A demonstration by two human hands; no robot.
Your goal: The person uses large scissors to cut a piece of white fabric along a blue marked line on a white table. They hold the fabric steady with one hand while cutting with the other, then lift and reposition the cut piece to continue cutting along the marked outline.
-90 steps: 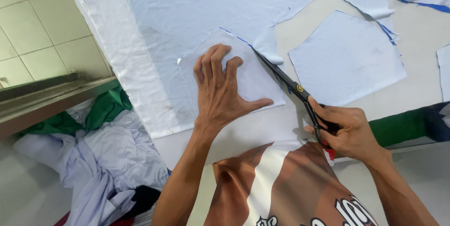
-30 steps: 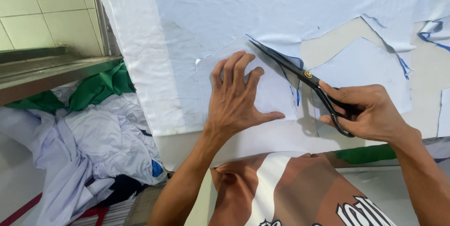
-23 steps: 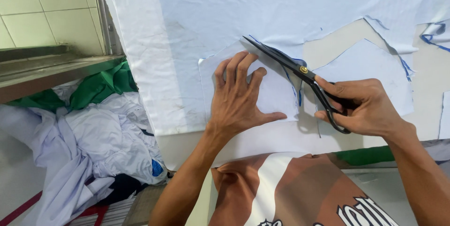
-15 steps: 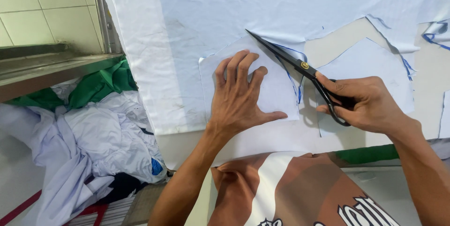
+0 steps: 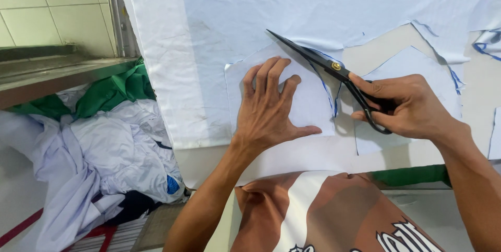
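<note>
My left hand (image 5: 269, 107) lies flat, fingers spread, on a white paper pattern piece (image 5: 313, 107) set on pale blue fabric (image 5: 292, 6). My right hand (image 5: 409, 107) grips the handles of black scissors (image 5: 318, 60). Their blades point up and to the left, running along the pattern's upper right edge where the blue fabric is cut. A blue drawn line follows the pattern's right side.
A cut blue fabric piece (image 5: 412, 64) lies to the right on the cream table (image 5: 308, 155). White cloth (image 5: 156, 48) sits under the blue layer. White and green garments (image 5: 99, 142) are heaped at the left below a metal ledge (image 5: 57, 74).
The scissors have advanced up and to the left along the pattern edge. My left hand stays pressed on the pattern. The view has shifted slightly.
</note>
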